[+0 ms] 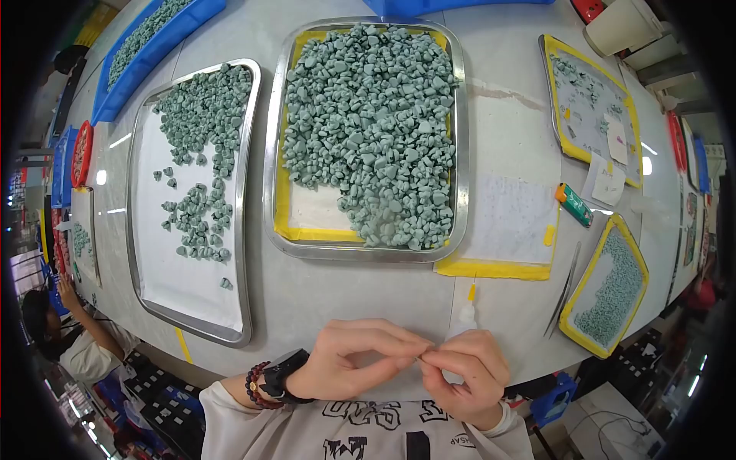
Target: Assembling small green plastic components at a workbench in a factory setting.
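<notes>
Stones (203,115) lie in the left tray (180,287), thick at its far end and looser toward the near one; the tray's long axis runs away from the person, and the left hand (349,360) is the nearer to it. That hand has thumb and fingers drawn to a closed pinch, pointing right. Ahead of both hands is the middle tray (318,211), heaped with more stones, its long axis also running away; its near rim stands well apart from the fingertips. The bottle (462,316) sits on the near side of that rim, its yellow tip pointing away and its lower part hidden behind the right hand (471,372), clearly the nearer of the two; I cannot tell whether they touch. The right fingers are pinched too, pointing left, and meet the left ones in front of the chest. Whatever the two pinches may grasp there is too small to tell. Beyond the right hand lies the sheet (502,222); farther right, the tweezers (563,291) slant away and rightward, just beside the small tray (584,344), both nearer the right hand.
</notes>
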### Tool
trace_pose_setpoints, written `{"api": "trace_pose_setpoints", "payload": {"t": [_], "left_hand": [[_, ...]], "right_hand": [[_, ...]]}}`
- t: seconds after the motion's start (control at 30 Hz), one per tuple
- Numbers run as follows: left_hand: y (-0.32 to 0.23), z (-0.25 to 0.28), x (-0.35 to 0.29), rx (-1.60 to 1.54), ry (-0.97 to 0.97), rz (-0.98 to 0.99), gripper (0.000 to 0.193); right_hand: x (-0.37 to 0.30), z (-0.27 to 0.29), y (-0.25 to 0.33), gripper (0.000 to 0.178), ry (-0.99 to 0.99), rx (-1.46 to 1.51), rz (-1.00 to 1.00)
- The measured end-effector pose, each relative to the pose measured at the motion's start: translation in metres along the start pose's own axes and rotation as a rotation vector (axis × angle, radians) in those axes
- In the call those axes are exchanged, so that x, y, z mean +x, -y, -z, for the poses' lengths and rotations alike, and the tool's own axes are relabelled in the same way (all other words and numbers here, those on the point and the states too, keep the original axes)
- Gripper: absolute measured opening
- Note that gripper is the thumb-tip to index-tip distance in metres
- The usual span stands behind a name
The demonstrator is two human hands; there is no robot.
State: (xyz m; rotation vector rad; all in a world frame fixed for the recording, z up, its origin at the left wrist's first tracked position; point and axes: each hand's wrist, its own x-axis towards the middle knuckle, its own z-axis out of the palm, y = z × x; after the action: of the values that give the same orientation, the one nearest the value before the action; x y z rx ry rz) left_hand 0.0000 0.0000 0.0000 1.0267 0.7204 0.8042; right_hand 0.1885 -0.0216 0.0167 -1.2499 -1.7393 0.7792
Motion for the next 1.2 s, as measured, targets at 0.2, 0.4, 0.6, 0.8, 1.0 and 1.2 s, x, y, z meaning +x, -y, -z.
{"api": "trace_pose_setpoints", "payload": {"t": [0.2,0.4,0.6,0.8,1.0,1.2], "left_hand": [[-0.001,-0.003,0.001,0.004,-0.026,0.009,0.024],[-0.016,0.005,0.001,0.025,-0.041,0.042,0.025],[-0.057,0.103,-0.031,1.236,-0.773,-0.03,0.03],[-0.081,0.066,0.034,1.461,-0.442,-0.306,0.027],[-0.051,0.091,0.069,1.575,-0.407,-0.169,0.019],[-0.053,0.09,0.068,1.492,-0.383,-0.22,0.015]], "right_hand": [[-0.003,-0.002,0.001,0.021,-0.001,-0.029,0.021],[0.006,0.011,-0.013,0.022,0.099,0.053,0.011],[-0.01,0.069,-0.023,0.032,0.098,-0.239,-0.199],[0.006,0.048,-0.009,0.06,0.349,-0.423,-0.171],[-0.007,0.055,-0.007,0.069,0.361,-0.326,-0.039],[-0.023,0.056,-0.012,0.062,0.11,-0.115,-0.019]]}}
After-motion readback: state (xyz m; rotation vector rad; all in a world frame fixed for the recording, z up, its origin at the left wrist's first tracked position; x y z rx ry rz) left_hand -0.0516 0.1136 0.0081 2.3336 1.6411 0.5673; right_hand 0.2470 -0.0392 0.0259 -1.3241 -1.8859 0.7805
